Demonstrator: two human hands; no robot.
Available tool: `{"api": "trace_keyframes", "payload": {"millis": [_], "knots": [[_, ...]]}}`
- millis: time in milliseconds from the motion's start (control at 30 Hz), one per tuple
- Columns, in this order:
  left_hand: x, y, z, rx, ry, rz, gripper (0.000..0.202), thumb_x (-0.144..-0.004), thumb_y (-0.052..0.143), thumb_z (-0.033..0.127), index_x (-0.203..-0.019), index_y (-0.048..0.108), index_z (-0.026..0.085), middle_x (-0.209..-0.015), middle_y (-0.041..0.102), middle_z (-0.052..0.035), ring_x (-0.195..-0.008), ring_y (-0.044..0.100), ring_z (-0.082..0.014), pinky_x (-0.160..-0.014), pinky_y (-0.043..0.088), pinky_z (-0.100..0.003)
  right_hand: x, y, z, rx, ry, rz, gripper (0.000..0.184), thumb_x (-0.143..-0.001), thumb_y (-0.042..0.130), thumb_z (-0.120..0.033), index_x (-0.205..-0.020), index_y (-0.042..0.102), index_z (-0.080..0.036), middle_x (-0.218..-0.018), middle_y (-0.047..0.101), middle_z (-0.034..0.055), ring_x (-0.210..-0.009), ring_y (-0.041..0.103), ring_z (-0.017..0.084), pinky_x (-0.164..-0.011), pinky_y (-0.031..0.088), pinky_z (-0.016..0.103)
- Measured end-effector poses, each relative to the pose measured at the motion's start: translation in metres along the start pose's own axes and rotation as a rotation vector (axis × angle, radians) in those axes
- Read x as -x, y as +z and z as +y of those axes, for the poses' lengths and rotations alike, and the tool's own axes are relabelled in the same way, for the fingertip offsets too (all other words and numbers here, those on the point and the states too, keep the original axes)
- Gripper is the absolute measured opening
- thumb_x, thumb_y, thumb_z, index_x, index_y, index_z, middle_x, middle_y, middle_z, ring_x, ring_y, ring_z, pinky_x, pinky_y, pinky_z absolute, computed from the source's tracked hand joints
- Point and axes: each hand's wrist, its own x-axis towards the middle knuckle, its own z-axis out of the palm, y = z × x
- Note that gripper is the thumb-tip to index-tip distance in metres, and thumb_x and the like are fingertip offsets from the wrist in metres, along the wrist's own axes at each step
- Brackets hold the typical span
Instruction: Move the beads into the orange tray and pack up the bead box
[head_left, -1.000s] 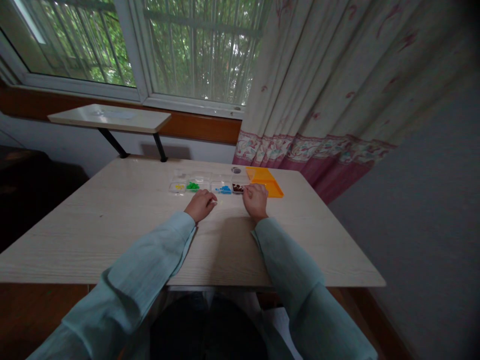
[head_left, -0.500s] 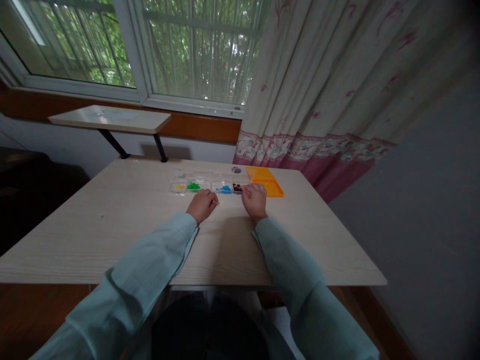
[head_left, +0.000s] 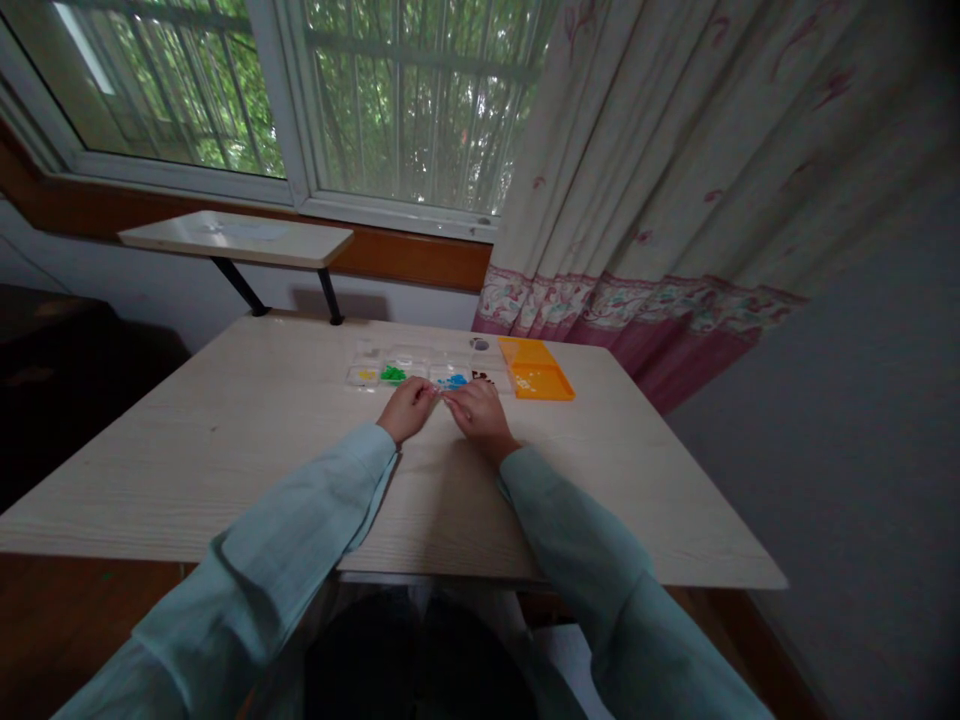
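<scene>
My left hand (head_left: 407,409) is closed in a pinch over the middle of the table, in front of the clear boxes. My right hand (head_left: 478,416) meets it, fingertips pinched together against the left ones. Whatever lies between the fingertips is too small to name. Just behind the hands stand clear plastic boxes: one with yellow bits (head_left: 367,375), one with green pieces (head_left: 393,374), one with blue pieces (head_left: 453,381) and one with dark brown pieces (head_left: 481,377), partly hidden by my right hand. To their right lies an open orange case (head_left: 553,382) with small whitish pieces inside.
The pale wooden table (head_left: 300,480) spreads out on both sides of my arms. A small raised shelf (head_left: 240,238) on black legs stands at the back left. A round grey disc (head_left: 479,344) sits behind the boxes. Curtain (head_left: 615,180) and window are beyond.
My right hand has moved left from the brown pieces and orange case to meet my left hand. The left hand stays nearly in place. The view has shifted slightly.
</scene>
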Motion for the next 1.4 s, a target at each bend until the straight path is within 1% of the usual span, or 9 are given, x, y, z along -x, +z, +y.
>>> {"api": "trace_keyframes", "payload": {"millis": [167,333,500,700,800,967,1100,1233,1400], "knots": [[-0.004,0.006,-0.004,0.222,-0.096,-0.016,0.029,-0.090,0.046,0.039,-0.084,0.061,0.016,-0.085,0.066,-0.0046,-0.082,0.060,-0.0167,-0.081,0.048,-0.030,-0.001,-0.003,-0.014,0.035,0.037,0.048,0.033,-0.096,0.045,-0.036,-0.120,0.066,-0.025,-0.096,0.069,0.0068,-0.097,0.052,0.022,-0.088,0.033,0.036],[-0.002,0.008,-0.005,0.377,-0.135,-0.057,0.036,-0.086,0.049,0.048,-0.081,0.062,0.015,-0.082,0.066,-0.0038,-0.081,0.059,-0.0162,-0.081,0.046,-0.029,-0.001,-0.001,-0.019,0.054,0.044,0.104,0.030,-0.096,0.046,-0.036,-0.114,0.069,-0.025,-0.095,0.070,0.0060,-0.096,0.053,0.022,-0.089,0.032,0.037],[0.000,0.006,-0.002,0.378,-0.151,-0.041,0.040,-0.082,0.053,0.053,-0.075,0.062,0.016,-0.075,0.064,-0.0014,-0.075,0.057,-0.0153,-0.076,0.045,-0.027,-0.001,0.003,-0.016,0.065,0.012,0.159,0.023,-0.094,0.053,-0.034,-0.104,0.072,-0.027,-0.091,0.071,0.0036,-0.093,0.053,0.021,-0.087,0.031,0.037],[0.001,0.003,0.002,0.361,-0.161,-0.032,0.038,-0.081,0.056,0.052,-0.074,0.065,0.016,-0.075,0.065,-0.0020,-0.075,0.058,-0.0161,-0.076,0.045,-0.027,-0.001,0.001,-0.014,0.087,0.006,0.135,0.021,-0.093,0.053,-0.031,-0.102,0.072,-0.027,-0.091,0.071,0.0039,-0.094,0.052,0.021,-0.090,0.029,0.038],[0.001,0.003,0.002,0.323,-0.165,-0.038,0.039,-0.083,0.053,0.051,-0.078,0.068,0.015,-0.080,0.068,-0.0041,-0.079,0.060,-0.0174,-0.078,0.045,-0.028,-0.001,-0.005,0.001,0.089,0.071,0.174,0.022,-0.093,0.053,-0.033,-0.101,0.073,-0.027,-0.092,0.071,0.0046,-0.097,0.051,0.022,-0.091,0.028,0.039],[0.001,0.000,0.002,0.227,-0.150,0.002,0.032,-0.087,0.050,0.041,-0.086,0.069,0.016,-0.085,0.069,-0.0052,-0.083,0.061,-0.0177,-0.082,0.046,-0.029,0.011,-0.019,0.057,0.119,0.423,0.309,0.029,-0.093,0.049,-0.037,-0.098,0.074,-0.022,-0.093,0.070,0.0075,-0.095,0.050,0.024,-0.087,0.030,0.038],[-0.002,-0.004,-0.002,0.118,-0.098,0.047,0.028,-0.089,0.049,0.033,-0.088,0.070,0.015,-0.085,0.068,-0.0057,-0.081,0.060,-0.0168,-0.078,0.046,-0.028,0.024,-0.025,0.094,0.149,0.630,0.324,0.033,-0.092,0.048,-0.037,-0.097,0.075,-0.018,-0.096,0.069,0.0112,-0.098,0.049,0.026,-0.089,0.031,0.040],[-0.003,-0.007,-0.008,-0.052,-0.032,0.038,0.027,-0.089,0.050,0.032,-0.089,0.071,0.015,-0.082,0.067,-0.0061,-0.077,0.058,-0.0170,-0.073,0.045,-0.028,0.029,-0.024,0.102,0.209,0.729,0.296,0.032,-0.090,0.050,-0.035,-0.096,0.076,-0.018,-0.100,0.068,0.0125,-0.101,0.047,0.028,-0.089,0.031,0.042],[-0.001,-0.006,-0.011,-0.181,0.031,-0.016,0.022,-0.085,0.051,0.024,-0.091,0.070,0.015,-0.083,0.067,-0.0060,-0.079,0.058,-0.0179,-0.076,0.045,-0.030,0.029,-0.022,0.099,0.256,0.739,0.267,0.032,-0.091,0.046,-0.030,-0.098,0.075,-0.017,-0.103,0.067,0.0131,-0.102,0.047,0.028,-0.090,0.031,0.042]]}}
